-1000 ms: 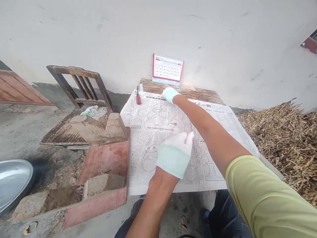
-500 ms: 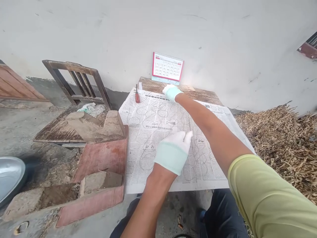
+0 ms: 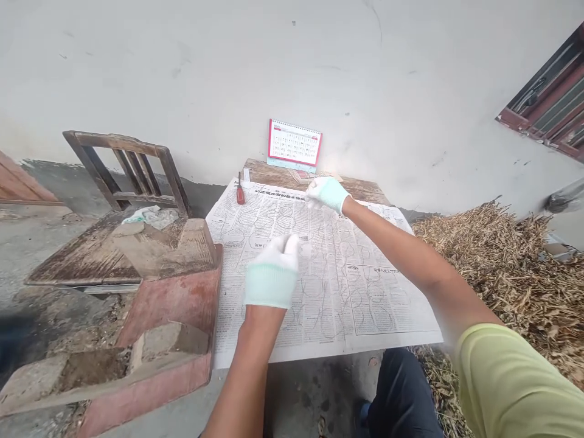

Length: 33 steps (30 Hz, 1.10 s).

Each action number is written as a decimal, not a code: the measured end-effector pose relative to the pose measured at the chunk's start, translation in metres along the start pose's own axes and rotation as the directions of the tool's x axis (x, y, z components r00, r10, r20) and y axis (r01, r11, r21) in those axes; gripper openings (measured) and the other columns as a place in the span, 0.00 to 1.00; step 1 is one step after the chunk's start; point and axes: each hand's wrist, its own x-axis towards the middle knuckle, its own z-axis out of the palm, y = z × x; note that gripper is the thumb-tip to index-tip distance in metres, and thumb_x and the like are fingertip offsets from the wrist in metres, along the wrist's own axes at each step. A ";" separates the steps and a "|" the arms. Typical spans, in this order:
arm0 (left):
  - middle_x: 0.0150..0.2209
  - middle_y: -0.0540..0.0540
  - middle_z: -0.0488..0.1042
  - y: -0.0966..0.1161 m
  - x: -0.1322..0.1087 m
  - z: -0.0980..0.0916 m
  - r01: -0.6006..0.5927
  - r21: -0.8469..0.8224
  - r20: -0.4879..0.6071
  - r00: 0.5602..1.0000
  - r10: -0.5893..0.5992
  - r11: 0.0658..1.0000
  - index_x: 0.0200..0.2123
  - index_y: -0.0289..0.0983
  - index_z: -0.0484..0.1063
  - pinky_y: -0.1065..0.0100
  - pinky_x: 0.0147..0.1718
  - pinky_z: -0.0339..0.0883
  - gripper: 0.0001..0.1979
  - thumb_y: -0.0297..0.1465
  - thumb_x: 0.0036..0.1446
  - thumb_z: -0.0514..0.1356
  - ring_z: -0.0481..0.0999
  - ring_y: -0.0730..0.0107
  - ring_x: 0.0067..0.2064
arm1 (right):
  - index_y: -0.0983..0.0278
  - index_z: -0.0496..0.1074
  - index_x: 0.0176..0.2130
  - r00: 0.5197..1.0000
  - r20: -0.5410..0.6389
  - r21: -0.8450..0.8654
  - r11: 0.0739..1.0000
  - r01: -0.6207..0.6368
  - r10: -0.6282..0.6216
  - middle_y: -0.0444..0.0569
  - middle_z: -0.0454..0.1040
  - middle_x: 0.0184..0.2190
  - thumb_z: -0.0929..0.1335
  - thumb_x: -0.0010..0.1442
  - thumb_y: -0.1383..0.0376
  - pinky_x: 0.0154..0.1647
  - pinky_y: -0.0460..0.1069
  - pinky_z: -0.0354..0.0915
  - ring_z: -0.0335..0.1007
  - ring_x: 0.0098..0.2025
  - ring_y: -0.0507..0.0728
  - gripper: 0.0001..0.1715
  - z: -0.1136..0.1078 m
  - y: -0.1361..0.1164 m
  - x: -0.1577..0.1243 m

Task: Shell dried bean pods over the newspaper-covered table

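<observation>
Both hands wear white gloves with mint-green cuffs. My left hand (image 3: 274,267) hovers over the left middle of the newspaper (image 3: 283,347), thumb and fingers pressed together. Farther back, my right hand (image 3: 325,192) is over the paper's far edge with its fingers pinched. Whatever either hand pinches is too thin or hidden to make out. Many thin, dark, wire-like loops (image 3: 374,292) lie spread across the newspaper. A red-handled screwdriver (image 3: 240,193) rests at the paper's far left corner.
A desk calendar (image 3: 295,145) stands at the back of the wooden table (image 3: 269,173), against the wall. On the left are a wooden chair (image 3: 123,143) with crumpled plastic (image 3: 152,216) and a red-brown board structure (image 3: 176,304). Dry stalks (image 3: 493,261) are heaped on the right.
My left hand has moved left and slightly away from me. My right hand has shifted a little to the right and nearer, its fingers still pinched. The camera view has turned slightly.
</observation>
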 end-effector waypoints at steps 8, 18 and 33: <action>0.55 0.39 0.81 0.011 0.002 -0.009 -0.097 -0.422 -0.162 0.986 0.030 0.902 0.65 0.38 0.70 0.58 0.54 0.73 0.28 0.44 0.66 0.58 0.82 0.57 0.51 | 0.66 0.70 0.31 0.956 0.290 0.168 0.986 -0.020 -0.030 0.50 0.81 0.28 0.72 0.62 0.70 0.17 0.39 0.65 0.74 0.20 0.48 0.08 0.026 0.020 -0.133; 0.19 0.55 0.69 0.022 -0.015 -0.017 -0.123 -0.388 -0.063 0.992 0.107 0.913 0.50 0.39 0.82 0.71 0.23 0.63 0.18 0.37 0.64 0.57 0.66 0.74 0.21 | 0.65 0.71 0.37 0.943 0.333 0.338 0.934 -0.113 -0.007 0.43 0.77 0.23 0.66 0.60 0.74 0.20 0.42 0.68 0.73 0.21 0.50 0.05 0.040 0.030 -0.180; 0.19 0.53 0.68 0.001 -0.004 -0.032 -0.132 -0.381 0.020 0.988 0.151 0.915 0.38 0.39 0.77 0.68 0.28 0.61 0.12 0.37 0.66 0.56 0.68 0.70 0.24 | 0.56 0.80 0.59 0.964 -0.073 -0.062 0.966 0.251 -0.255 0.45 0.81 0.55 0.64 0.69 0.67 0.51 0.52 0.77 0.81 0.44 0.54 0.25 0.054 0.052 -0.217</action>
